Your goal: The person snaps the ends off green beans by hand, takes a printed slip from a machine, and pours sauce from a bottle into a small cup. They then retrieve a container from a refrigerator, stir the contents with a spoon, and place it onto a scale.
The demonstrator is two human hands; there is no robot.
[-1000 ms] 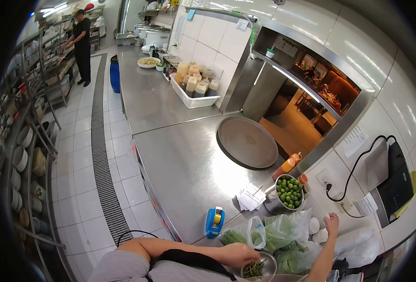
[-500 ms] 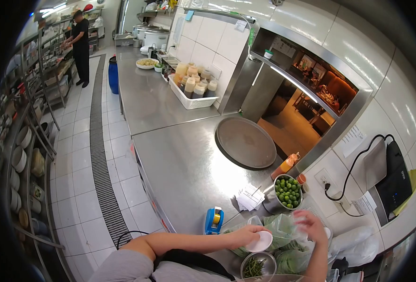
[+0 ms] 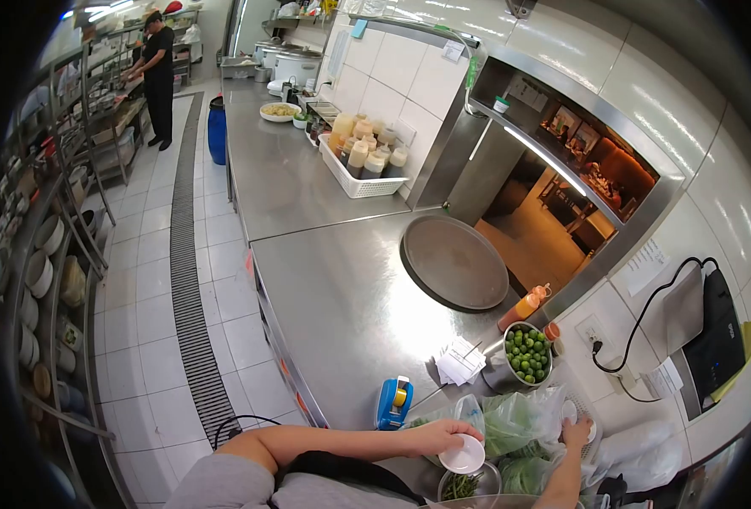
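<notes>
My left hand (image 3: 445,437) is closed on the rim of a small white dish (image 3: 463,455), above a metal bowl (image 3: 487,487) of green beans or stems. At the right, my right hand (image 3: 577,431) reaches past clear plastic bags of leafy greens (image 3: 511,422). Its fingers touch a small white round item (image 3: 569,412) by a perforated tray; whether they grip it is unclear. A metal pot of green limes (image 3: 526,355) stands just beyond the bags, with white paper slips (image 3: 460,360) beside it. A blue tape dispenser (image 3: 392,403) is left of the bags.
A round brown tray (image 3: 454,261) lies on the steel counter (image 3: 333,271) below the pass window. Sauce bottles fill a white basket (image 3: 364,176). Orange bottles (image 3: 524,307) stand near the limes. Another person (image 3: 156,81) stands far back left, by the shelves.
My right hand has moved down from the air above the bags to the small white item. The dish in my left hand has shifted slightly down. The whole view has shifted slightly.
</notes>
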